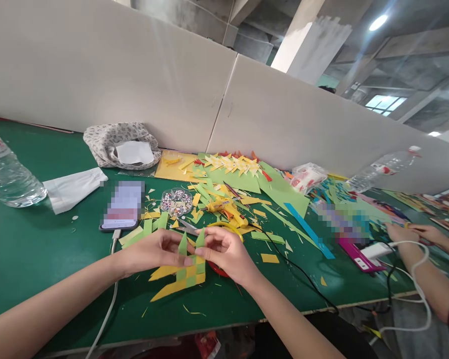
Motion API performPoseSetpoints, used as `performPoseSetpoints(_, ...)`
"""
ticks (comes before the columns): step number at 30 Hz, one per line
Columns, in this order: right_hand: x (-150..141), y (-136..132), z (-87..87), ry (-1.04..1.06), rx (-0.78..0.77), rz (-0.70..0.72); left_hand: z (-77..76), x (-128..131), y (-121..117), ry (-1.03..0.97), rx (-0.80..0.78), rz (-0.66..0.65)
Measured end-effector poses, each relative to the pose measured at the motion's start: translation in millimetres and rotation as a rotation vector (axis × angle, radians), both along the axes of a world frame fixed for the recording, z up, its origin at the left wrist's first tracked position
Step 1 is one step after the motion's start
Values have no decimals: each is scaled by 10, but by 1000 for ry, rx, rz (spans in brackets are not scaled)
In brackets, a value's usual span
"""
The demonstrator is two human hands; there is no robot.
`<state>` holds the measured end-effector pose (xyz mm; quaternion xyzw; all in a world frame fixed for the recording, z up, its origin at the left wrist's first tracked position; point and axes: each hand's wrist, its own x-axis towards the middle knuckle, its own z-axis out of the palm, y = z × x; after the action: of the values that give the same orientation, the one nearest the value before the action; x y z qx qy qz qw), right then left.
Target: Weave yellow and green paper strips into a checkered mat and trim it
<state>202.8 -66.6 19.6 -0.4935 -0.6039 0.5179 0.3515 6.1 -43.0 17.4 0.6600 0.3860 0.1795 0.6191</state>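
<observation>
A woven piece of yellow and green paper strips [190, 275] is held between my two hands over the green table. Two pointed yellow ends stick out to its left, and two pointed green ends stand up at its top. My left hand [149, 254] pinches its upper left part, the thumb lying across the weave. On the upper right, my right hand [228, 252] grips by a green strip with thumb and fingers. Just beyond the hands lie scissors [187, 228], partly covered, and a yellow glue gun [230, 213]. A round clear tray of small pieces [176, 201] sits nearby.
A phone [122, 204] with a white cable lies left, near a water bottle [11, 169] and tissue [75, 188]. Behind are a cloth bag [97, 144] and finished woven paper fish [232, 164]. At right, a co-worker's hands [404, 237] are beside a magenta power bank [361, 257].
</observation>
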Motion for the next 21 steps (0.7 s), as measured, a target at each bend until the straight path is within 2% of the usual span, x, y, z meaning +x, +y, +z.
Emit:
performPoseSetpoints(1, -37, -25, 1, -23, 18, 1, -20, 8, -2, -28, -14, -38)
performPoseSetpoints(3, -90, -60, 16, -86, 76, 17, -58, 20, -3, -13, 48, -32)
performPoseSetpoints(6, -42, -48, 77, -244, 222, 14, -91, 24, 8, 20, 85, 139)
performPoseSetpoints(9, 163, 15, 142, -610, 382, 0, -98, 14, 33, -17, 22, 344)
performPoseSetpoints(11, 305, 51, 155, -877, 342, 45, -107, 2, 56, -85, -70, 399)
performPoseSetpoints(14, 394, 80, 120, -1060, 252, 101, -142, -19, 90, -182, -195, 415)
performPoseSetpoints(18, 322, 109, 55, -1156, 218, 82, -184, -36, 117, -175, -88, 429)
performPoseSetpoints(21, 290, 121, 71, -1150, 196, 79, -172, -37, 115, -175, -23, 448)
